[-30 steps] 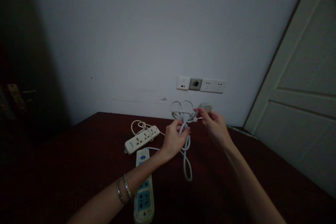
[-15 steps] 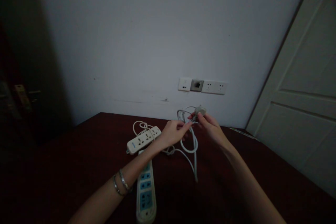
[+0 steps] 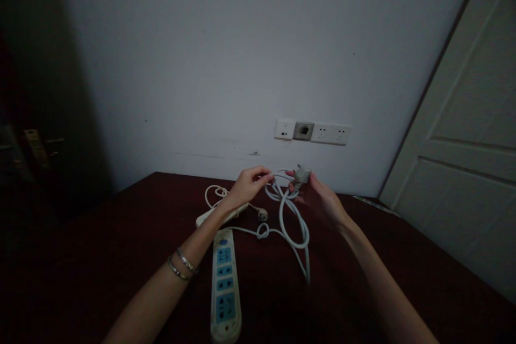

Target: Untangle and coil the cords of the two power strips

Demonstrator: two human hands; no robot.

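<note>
My right hand (image 3: 318, 193) grips a pale plug (image 3: 302, 174), its pins pointing up toward the wall. My left hand (image 3: 250, 185) pinches the white cord (image 3: 282, 215) just left of the plug. That cord hangs in loose loops between the hands and has a knot (image 3: 263, 231) lower down. It runs to the long power strip (image 3: 226, 287) with blue sockets, lying lengthwise at the front. Behind my left forearm, a white power strip (image 3: 203, 219) is partly hidden. A second plug (image 3: 262, 215) lies on the dark red table below my left hand.
A row of wall sockets (image 3: 312, 133) sits just above the back edge of the table (image 3: 161, 209). To the right stands a pale panelled door (image 3: 463, 193). A dark door with a handle (image 3: 52, 141) is at the left.
My left hand has moved left and up, away from the plug, drawing out the cord loops. The plug has shifted slightly left in my right hand. The second plug has come into view.
</note>
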